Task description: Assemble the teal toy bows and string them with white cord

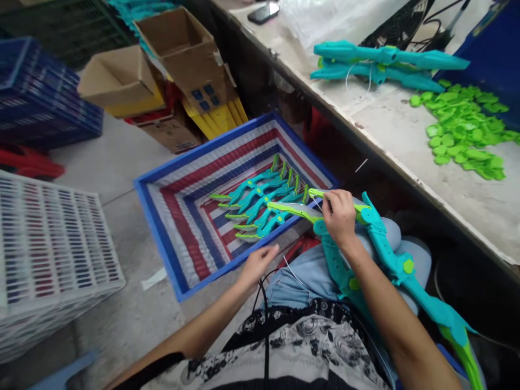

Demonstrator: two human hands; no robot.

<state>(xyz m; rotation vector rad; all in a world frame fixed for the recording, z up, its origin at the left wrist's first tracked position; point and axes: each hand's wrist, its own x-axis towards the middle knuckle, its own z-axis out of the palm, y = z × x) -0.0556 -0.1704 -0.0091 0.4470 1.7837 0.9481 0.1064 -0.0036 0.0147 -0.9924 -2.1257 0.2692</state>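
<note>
My right hand (340, 218) is closed around the green limb of a teal and green toy bow (424, 295), which stretches across my lap to the lower right. A second toy bow (331, 252) lies beside it under my right forearm; its green tip reaches over the bin's edge. My left hand (260, 264) hovers near the bin's front rim, fingers stretched out, holding nothing I can see. A loose white string (294, 275) hangs over my jeans close to its fingertips. Several similar bows (260, 197) lie in a row inside the blue-rimmed striped bin (156, 241).
On the bench (390, 119) at right are stacked teal bow parts (385, 62), a heap of green plastic pieces (467, 124) and a phone (264, 12). A white crate (52, 254), blue crates (43, 95) and cardboard boxes (117, 76) stand on the left and behind the bin.
</note>
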